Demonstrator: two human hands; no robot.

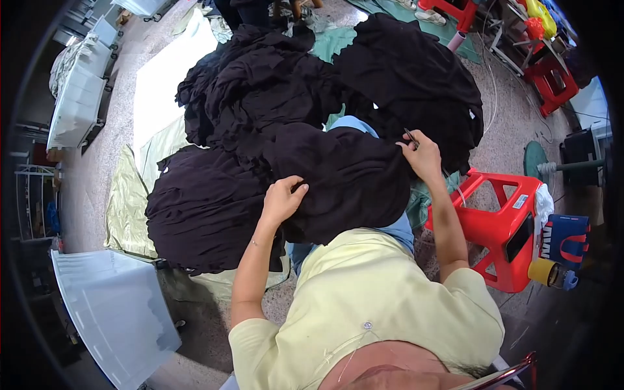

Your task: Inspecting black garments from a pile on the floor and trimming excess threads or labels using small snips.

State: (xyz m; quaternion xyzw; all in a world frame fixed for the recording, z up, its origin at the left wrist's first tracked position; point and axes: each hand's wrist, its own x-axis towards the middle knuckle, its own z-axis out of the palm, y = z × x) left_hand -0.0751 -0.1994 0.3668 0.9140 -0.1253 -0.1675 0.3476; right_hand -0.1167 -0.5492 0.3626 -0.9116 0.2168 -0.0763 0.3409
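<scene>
A piece of black cloth (344, 179) lies draped across my lap, its folds spreading over both knees. At its left side my left hand (285, 197) is closed, thumb and fingers pinching the fabric. My right hand (422, 155) is at the cloth's upper right edge. It grips a small dark pointed tool that looks like thread snips (411, 136); the lower part is hidden in the palm. Black cloth piles surround my lap: one at the left (201, 208), one at the far left (260, 84) and one at the far right (416, 84).
A red plastic stool (497, 208) stands by my right arm, with a phone (520, 237) at its side. Nearby are a navy bag (564, 240) and a yellow-sleeved bottle (546, 273). White bins (117, 318) line the left. Green sheeting (120, 214) lies under the piles.
</scene>
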